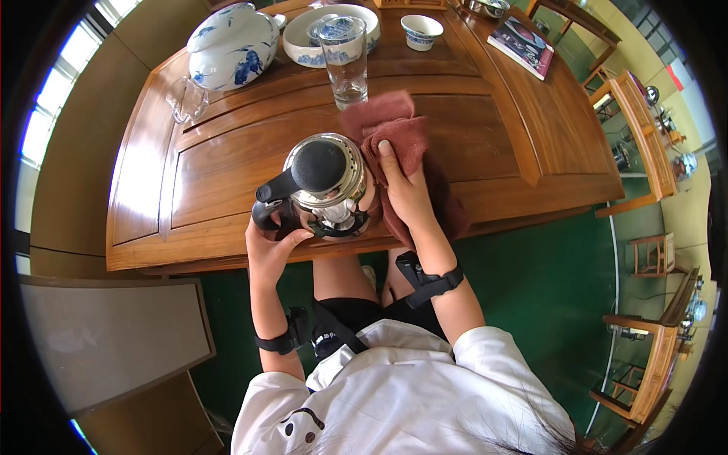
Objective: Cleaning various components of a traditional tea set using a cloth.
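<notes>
A shiny metal kettle (335,213) with a black lid cap and black handle stands near the front edge of the wooden table. My left hand (273,244) grips it low on the left, fingers around the handle (267,213) and thumb near the body. In my right hand (405,190) is a bunched reddish-brown cloth (398,133), held at the kettle's right side. Part of the cloth hangs down behind my wrist. Whether the cloth presses against the metal is hard to tell. Just beyond the cloth stands a tall clear glass (347,71).
Behind stand a blue-and-white lidded porcelain pot (227,51), a wide white bowl (296,42) with a patterned piece inside, and a small cup (421,31). A glass pitcher (190,102) is at left; a book (520,45) lies at right on the wooden table (239,182).
</notes>
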Demonstrator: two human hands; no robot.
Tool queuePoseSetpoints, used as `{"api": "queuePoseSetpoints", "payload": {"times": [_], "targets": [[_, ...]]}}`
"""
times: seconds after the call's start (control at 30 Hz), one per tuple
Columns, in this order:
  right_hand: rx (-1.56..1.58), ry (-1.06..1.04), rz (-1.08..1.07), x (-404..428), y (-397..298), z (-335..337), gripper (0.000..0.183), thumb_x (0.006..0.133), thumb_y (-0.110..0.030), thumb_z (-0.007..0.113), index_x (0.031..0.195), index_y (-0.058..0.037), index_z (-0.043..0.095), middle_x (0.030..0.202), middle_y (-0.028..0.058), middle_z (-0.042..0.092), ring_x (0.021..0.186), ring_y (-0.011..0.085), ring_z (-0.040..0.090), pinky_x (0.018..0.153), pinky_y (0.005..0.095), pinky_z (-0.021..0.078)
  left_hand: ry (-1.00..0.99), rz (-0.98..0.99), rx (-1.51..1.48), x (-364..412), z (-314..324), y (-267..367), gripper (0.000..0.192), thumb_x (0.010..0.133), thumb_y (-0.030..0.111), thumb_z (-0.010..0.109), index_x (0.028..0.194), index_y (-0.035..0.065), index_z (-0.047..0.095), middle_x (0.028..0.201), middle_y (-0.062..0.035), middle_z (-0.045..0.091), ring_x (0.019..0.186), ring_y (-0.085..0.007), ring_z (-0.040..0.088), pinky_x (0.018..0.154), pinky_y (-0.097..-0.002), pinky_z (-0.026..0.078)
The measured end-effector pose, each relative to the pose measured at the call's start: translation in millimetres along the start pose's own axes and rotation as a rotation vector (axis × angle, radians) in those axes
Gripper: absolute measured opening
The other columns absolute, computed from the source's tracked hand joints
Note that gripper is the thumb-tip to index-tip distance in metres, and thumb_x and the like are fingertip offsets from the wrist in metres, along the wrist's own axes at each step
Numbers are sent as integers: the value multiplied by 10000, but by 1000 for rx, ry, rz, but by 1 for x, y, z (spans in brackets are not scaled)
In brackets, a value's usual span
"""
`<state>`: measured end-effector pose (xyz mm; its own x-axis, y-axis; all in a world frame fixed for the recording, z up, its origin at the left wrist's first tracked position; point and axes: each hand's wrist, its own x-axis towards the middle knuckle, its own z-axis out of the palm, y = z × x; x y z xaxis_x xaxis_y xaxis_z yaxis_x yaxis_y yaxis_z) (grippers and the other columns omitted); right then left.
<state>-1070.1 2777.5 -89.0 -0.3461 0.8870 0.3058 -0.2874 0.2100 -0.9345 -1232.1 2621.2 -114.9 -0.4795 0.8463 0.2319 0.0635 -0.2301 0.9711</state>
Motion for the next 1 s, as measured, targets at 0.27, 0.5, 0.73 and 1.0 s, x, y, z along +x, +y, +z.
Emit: {"api": "queuePoseSetpoints", "payload": {"times": [0.27, 0.5, 0.73, 1.0], "targets": [[41, -111, 166, -28, 1, 6, 489, 990, -383, 346, 1203, 39, 472, 1135, 100, 545, 1071, 148, 495, 915, 273, 385, 88, -6, 49, -1, 0, -5, 433, 664, -43, 779, 844, 49, 397, 875, -84, 584, 859, -198, 632, 720, -288, 532], [-510, -163, -89, -94, 14, 31, 675, 855, -246, 601, 1251, 185, 265, 1187, 367, 334, 1078, 501, 391, 972, 507, 284, 219, 15, 129, 1, 3, -11, 444, 620, 74, 849, 893, 15, 504, 858, -5, 545, 776, -86, 542, 690, -211, 473], [-672, -240, -583, -101, 1, 43, 611, 731, -185, 650, 1251, 51, 431, 1375, 294, 262, 1273, 535, 206, 1000, 635, 208, 252, 10, 77, 3, 7, -2, 394, 690, 7, 768, 1032, -37, 576, 848, 3, 561, 785, -83, 533, 721, -212, 460], [-663, -111, -553, -42, -18, 60, 703, 692, -213, 694, 1333, -123, 417, 1447, 236, 214, 1226, 523, 254, 1003, 612, 188, 197, 103, 360, 3, 7, 1, 392, 751, -24, 690, 1117, -51, 551, 996, -31, 574, 872, -105, 546, 777, -231, 464]]}}
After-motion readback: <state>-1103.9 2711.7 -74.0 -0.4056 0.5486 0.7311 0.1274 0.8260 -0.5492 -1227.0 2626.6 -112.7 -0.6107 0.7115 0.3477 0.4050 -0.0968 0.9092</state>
